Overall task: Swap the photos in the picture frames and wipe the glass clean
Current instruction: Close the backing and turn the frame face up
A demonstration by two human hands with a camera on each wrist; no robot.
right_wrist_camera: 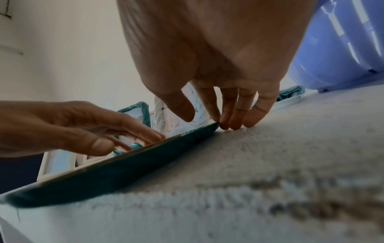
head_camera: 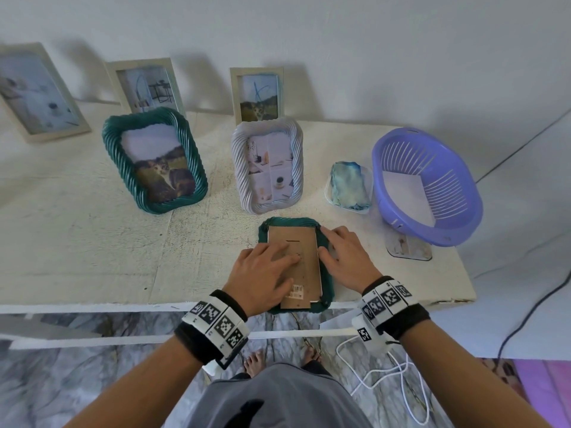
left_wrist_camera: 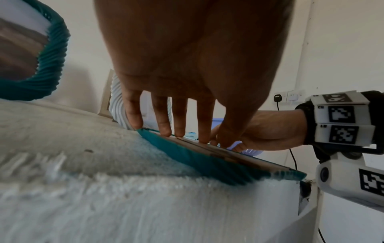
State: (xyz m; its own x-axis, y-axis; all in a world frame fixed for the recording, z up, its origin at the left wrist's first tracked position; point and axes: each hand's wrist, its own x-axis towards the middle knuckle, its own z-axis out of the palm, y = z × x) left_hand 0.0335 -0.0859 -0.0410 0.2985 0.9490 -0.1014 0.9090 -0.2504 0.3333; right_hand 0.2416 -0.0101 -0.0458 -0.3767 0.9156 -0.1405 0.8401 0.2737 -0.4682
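The left hand (head_camera: 266,274) lay flat on the cardboard backing (head_camera: 301,264) of the face-down teal frame (head_camera: 328,288); at 3 o'clock, the right hand (head_camera: 346,257) pressed straight fingers beside its edge.

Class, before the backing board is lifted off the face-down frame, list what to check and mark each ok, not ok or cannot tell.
1. Face-down teal frame flat on the table: ok.
2. Frame fully on the table: not ok, near end overhangs the edge.
3. Left hand steadying the backing board: ok.
4. Right hand at the frame's right edge: ok.
5. Retaining tabs released: cannot tell.
6. Folded cloth nearby: ok.
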